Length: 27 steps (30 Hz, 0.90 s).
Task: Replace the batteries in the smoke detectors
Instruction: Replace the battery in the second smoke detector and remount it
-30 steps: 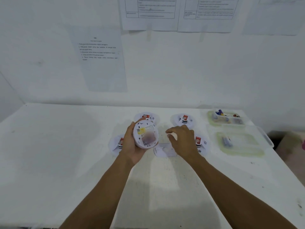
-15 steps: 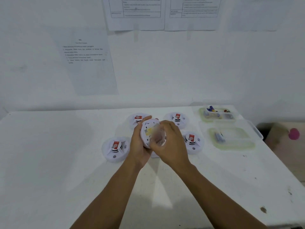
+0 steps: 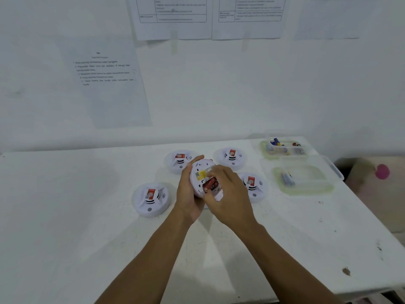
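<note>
My left hand (image 3: 188, 194) grips a white round smoke detector (image 3: 199, 172) above the table, its back turned toward me. The battery bay in its back is open, and red batteries (image 3: 210, 184) show inside. My right hand (image 3: 231, 201) lies over the detector's right side with curled fingers. It pinches a small white battery cover (image 3: 218, 195) at the detector's lower edge. Several more detectors stand face up on the table: one at the left (image 3: 151, 199), two behind (image 3: 179, 160) (image 3: 231, 157) and one at the right (image 3: 253, 185).
A clear box (image 3: 285, 148) with coloured batteries stands at the table's back right. In front of it a green-rimmed clear container (image 3: 306, 183) holds a few batteries. The white table (image 3: 65, 205) ends at the right, beside a pink object (image 3: 382, 171). Paper sheets hang on the wall.
My right hand came from the table to the detector and took the cover off its back. The red batteries are now exposed. The view shifted slightly.
</note>
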Available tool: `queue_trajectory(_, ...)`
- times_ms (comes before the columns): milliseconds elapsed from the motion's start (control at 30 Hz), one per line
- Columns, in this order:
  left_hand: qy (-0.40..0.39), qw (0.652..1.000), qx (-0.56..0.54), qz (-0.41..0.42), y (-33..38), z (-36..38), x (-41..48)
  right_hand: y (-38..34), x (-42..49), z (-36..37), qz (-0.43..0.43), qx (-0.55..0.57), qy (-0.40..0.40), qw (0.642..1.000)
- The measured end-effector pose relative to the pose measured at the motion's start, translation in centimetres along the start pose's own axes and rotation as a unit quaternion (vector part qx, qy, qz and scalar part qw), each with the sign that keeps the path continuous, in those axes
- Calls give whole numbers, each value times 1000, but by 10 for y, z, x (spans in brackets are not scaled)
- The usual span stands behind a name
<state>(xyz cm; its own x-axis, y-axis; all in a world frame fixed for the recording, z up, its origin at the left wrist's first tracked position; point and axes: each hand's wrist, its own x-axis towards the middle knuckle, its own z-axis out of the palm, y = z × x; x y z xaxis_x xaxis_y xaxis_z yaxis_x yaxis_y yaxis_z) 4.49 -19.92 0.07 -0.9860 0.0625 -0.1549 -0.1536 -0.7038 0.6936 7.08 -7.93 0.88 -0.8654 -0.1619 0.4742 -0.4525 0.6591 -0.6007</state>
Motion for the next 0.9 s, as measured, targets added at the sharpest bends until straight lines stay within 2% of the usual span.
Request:
queue_trajectory(233,-20,998,-46,-24,-27,27,10,49,1,-31,-112,-18,27,993)
queue_trajectory(333,-21,999,-46,-11,-45,48,16,68,11,-70,-81,43,40,995)
queue_trajectory(467,-33,999,-36,22,-69,75,27,120,33,-130,-54,25,40,997)
queue_trajectory(567,-53,997,-41,34,-85,95,35,165,53,-168,29,15,-15,999)
queue_trajectory(700,-59,996,-62,30,-103,119,39,219,69,-189,119,-71,-136,981)
queue_trajectory(800,-44,997,-67,22,-115,126,43,236,75,-187,137,-108,-199,964)
queue_trajectory(900,-41,997,-54,19,-121,129,46,240,79,-178,145,-119,-225,956)
